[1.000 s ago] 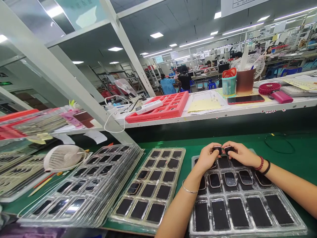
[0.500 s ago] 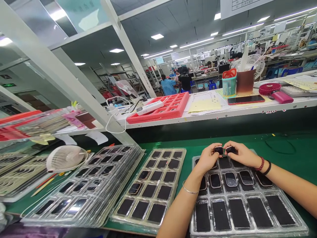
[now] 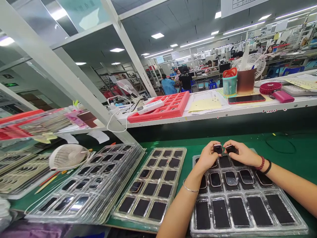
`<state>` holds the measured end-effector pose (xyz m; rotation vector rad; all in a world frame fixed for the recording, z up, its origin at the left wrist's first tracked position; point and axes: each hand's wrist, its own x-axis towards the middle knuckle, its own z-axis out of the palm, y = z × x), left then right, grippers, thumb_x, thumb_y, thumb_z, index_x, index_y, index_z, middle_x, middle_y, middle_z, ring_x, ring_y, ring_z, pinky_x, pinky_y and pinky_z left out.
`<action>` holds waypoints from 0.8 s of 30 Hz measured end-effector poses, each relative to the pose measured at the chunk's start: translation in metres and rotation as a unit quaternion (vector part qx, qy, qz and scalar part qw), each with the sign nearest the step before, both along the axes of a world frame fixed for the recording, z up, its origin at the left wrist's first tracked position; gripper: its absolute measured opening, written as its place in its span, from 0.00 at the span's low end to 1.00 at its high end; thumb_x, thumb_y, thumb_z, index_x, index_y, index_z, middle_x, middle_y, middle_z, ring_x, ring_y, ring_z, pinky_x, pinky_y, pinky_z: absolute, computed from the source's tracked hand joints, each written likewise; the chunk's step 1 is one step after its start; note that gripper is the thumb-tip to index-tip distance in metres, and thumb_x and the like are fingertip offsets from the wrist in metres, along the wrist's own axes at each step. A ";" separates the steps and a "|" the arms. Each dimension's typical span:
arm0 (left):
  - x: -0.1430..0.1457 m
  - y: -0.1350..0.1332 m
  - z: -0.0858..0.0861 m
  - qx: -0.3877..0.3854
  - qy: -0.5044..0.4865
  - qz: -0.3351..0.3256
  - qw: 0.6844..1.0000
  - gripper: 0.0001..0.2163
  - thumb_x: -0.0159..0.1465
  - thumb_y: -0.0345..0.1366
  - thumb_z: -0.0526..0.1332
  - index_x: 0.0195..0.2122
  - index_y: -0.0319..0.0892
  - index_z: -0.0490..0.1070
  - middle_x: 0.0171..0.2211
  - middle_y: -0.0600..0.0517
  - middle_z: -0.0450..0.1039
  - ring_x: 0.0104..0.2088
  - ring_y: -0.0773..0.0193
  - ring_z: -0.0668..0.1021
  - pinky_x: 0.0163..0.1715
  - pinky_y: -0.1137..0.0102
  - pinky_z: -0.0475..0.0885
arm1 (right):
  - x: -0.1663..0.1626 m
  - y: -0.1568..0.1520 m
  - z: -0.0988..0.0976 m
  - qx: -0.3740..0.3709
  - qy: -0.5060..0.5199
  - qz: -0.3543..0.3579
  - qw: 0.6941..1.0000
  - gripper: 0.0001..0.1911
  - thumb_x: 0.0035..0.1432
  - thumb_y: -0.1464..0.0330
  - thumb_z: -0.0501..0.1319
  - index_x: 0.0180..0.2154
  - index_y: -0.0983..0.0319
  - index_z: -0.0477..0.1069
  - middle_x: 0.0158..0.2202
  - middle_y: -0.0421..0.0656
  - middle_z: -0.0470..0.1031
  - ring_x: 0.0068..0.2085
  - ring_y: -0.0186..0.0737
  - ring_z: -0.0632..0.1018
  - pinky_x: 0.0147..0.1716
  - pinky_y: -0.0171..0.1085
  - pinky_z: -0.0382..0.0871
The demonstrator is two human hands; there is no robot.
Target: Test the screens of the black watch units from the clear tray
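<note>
My left hand pinches a smartwatch case with a dark face and a pale metal rim. In my right hand is a second, similar watch case, partly covered by the fingers. The two cases are held side by side, a small gap apart, above the back row of a clear plastic tray. Several watch cases, among them one with a shiny face, lie in that tray's middle row. Dark rectangular pads fill its front row of pockets.
Left of my arms lies another tray with dark pads and a couple of watch cases. Beyond it rises a tall stack of trays, with a white fan behind. A shelf crosses ahead, bearing a red foam tray and a phone.
The watch case in my left hand has turned so its face shows more fully. The one in my right hand has tilted slightly. Both hands stay in about the same place.
</note>
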<state>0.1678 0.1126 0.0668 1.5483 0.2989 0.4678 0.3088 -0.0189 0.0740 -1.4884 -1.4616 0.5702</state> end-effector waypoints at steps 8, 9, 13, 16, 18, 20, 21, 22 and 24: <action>-0.001 0.001 0.000 -0.065 -0.018 0.003 0.998 0.25 0.43 0.21 0.56 0.45 0.41 0.62 0.35 0.52 0.71 0.31 0.69 0.74 0.33 0.73 0.68 | 0.001 0.001 -0.003 -0.009 0.037 0.000 0.999 0.17 0.52 0.74 0.54 0.46 0.62 0.63 0.38 0.43 0.72 0.39 0.39 0.73 0.40 0.38 0.66; -0.002 0.001 0.001 -0.080 -0.020 -0.002 0.997 0.25 0.43 0.21 0.57 0.45 0.41 0.61 0.34 0.53 0.71 0.29 0.70 0.73 0.31 0.74 0.67 | 0.001 0.001 -0.004 -0.011 0.048 0.000 0.999 0.17 0.52 0.74 0.54 0.46 0.62 0.63 0.38 0.43 0.72 0.39 0.39 0.73 0.39 0.38 0.67; -0.003 0.003 0.004 -0.113 -0.020 -0.012 0.993 0.25 0.41 0.22 0.57 0.43 0.40 0.62 0.31 0.54 0.71 0.24 0.72 0.72 0.24 0.78 0.62 | 0.002 0.004 -0.006 -0.028 0.110 -0.010 0.993 0.17 0.51 0.72 0.55 0.45 0.62 0.62 0.37 0.42 0.71 0.33 0.35 0.73 0.32 0.36 0.68; -0.003 0.004 0.011 -0.162 -0.026 -0.015 0.986 0.26 0.40 0.21 0.56 0.44 0.39 0.63 0.30 0.53 0.71 0.22 0.73 0.70 0.20 0.79 0.58 | -0.002 0.003 -0.003 -0.046 0.154 -0.024 0.987 0.18 0.51 0.69 0.56 0.46 0.62 0.61 0.38 0.43 0.72 0.27 0.33 0.72 0.26 0.35 0.67; -0.006 0.001 0.021 -0.211 -0.045 -0.033 0.976 0.27 0.39 0.21 0.56 0.44 0.39 0.64 0.30 0.53 0.71 0.21 0.74 0.69 0.18 0.80 0.57 | -0.007 0.002 -0.001 -0.051 0.169 -0.024 0.984 0.19 0.52 0.67 0.57 0.46 0.62 0.61 0.38 0.44 0.73 0.25 0.33 0.71 0.24 0.34 0.67; -0.018 -0.007 0.037 -0.251 -0.073 -0.088 0.961 0.27 0.39 0.21 0.57 0.44 0.39 0.66 0.30 0.52 0.71 0.19 0.75 0.68 0.16 0.81 0.57 | -0.011 -0.001 -0.001 -0.053 0.169 -0.018 0.984 0.19 0.52 0.65 0.58 0.47 0.62 0.61 0.37 0.44 0.73 0.25 0.33 0.71 0.24 0.35 0.67; -0.027 -0.013 0.047 -0.260 -0.086 -0.131 0.953 0.27 0.39 0.21 0.58 0.44 0.39 0.66 0.29 0.52 0.71 0.18 0.76 0.68 0.16 0.81 0.58 | -0.012 -0.002 -0.001 -0.052 0.165 -0.015 0.985 0.19 0.53 0.64 0.58 0.46 0.62 0.62 0.36 0.44 0.74 0.25 0.33 0.71 0.24 0.35 0.67; -0.038 -0.021 0.056 -0.259 -0.093 -0.183 0.944 0.27 0.40 0.22 0.60 0.44 0.39 0.67 0.29 0.52 0.72 0.18 0.75 0.69 0.16 0.81 0.60 | -0.012 -0.003 -0.003 -0.052 0.160 -0.010 0.986 0.18 0.54 0.63 0.58 0.46 0.62 0.62 0.36 0.44 0.74 0.25 0.34 0.72 0.25 0.35 0.67; -0.063 -0.040 0.074 -0.241 -0.091 -0.280 0.925 0.27 0.41 0.26 0.66 0.45 0.38 0.68 0.29 0.49 0.73 0.23 0.67 0.75 0.20 0.78 0.67 | -0.010 -0.003 -0.008 -0.051 0.154 -0.003 0.987 0.18 0.56 0.61 0.58 0.47 0.61 0.62 0.36 0.45 0.74 0.26 0.35 0.72 0.25 0.36 0.68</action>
